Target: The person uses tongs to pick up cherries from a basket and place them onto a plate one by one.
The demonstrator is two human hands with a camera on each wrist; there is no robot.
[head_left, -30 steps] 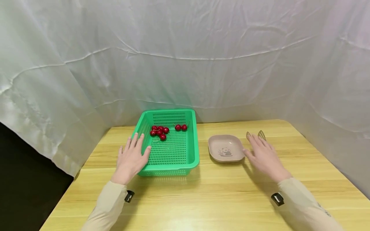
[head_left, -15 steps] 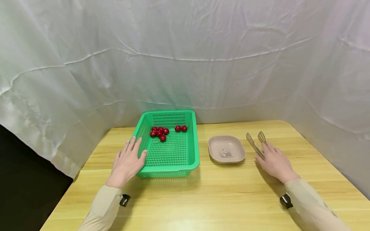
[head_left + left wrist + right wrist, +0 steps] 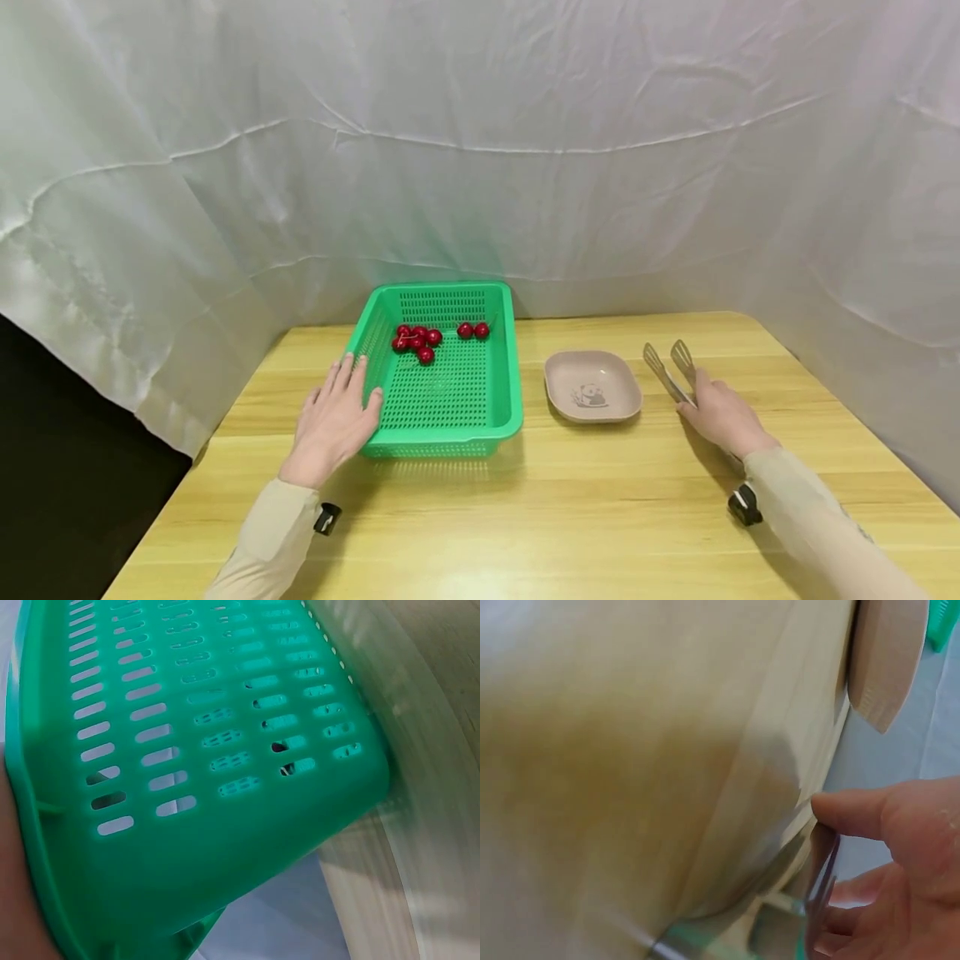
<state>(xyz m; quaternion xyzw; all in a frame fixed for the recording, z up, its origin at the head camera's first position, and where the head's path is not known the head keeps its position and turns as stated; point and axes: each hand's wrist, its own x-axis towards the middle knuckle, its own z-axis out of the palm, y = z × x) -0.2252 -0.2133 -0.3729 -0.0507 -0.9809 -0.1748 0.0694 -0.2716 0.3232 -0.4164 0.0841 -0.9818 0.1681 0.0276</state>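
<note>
My left hand (image 3: pixel 333 425) rests on the left rim of a green perforated basket (image 3: pixel 512 375), its fingers stretched forward. In the left wrist view the basket's slotted wall (image 3: pixel 225 847) fills most of the picture, and only a sliver of the hand shows. Several dark red cherries (image 3: pixel 418 340) lie clustered towards the back left inside, with two more (image 3: pixel 473 331) at the back right. My right hand (image 3: pixel 727 417) holds metal tongs (image 3: pixel 682 358) whose two slotted ends point away, spread apart. The right wrist view has the thumb (image 3: pixel 851 810) against the tongs' metal, fingers on the far side.
Between basket and tongs stands a shallow beige dish (image 3: pixel 592 367) with a panda print. Everything is on a light wooden table (image 3: pixel 540 517). Pale curtains (image 3: pixel 480 167) hang behind and along the sides. Black wrist cameras (image 3: pixel 327 518) are strapped to both wrists.
My right hand has drawn back from beside the dish, down onto the tongs, and now grips them. The left hand has slid slightly back along the basket's rim.
</note>
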